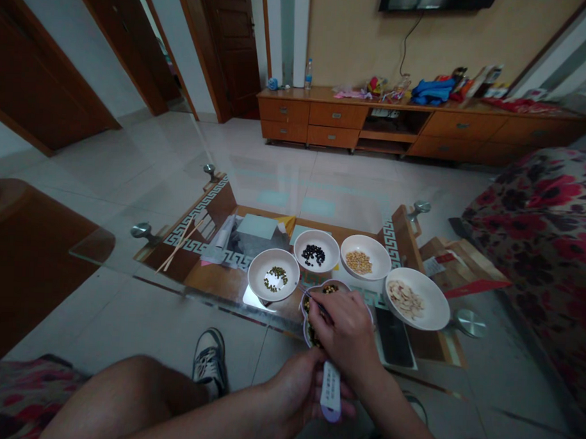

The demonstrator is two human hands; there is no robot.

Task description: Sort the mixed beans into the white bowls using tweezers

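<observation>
My right hand (349, 333) is closed in a pinch on a thin metal tool whose tip (304, 290) points left over a lavender-rimmed bowl (330, 287) of mixed dark and light beans. The hand covers most of that bowl. My left hand (291, 392) is wrapped round a white and lavender handle-like object (330, 390) just below the bowl. Beyond lie white bowls: green beans (273, 274), black beans (316, 250), yellow beans (365, 257) and pale flat pieces (416, 298).
The bowls stand on a glass-topped low table (143, 240) with metal studs at its corners. A pair of chopsticks (179, 244) lies at its left, a dark phone (394, 338) at its right. A flowered sofa (537, 241) is on the right; my shoe (211, 364) is below.
</observation>
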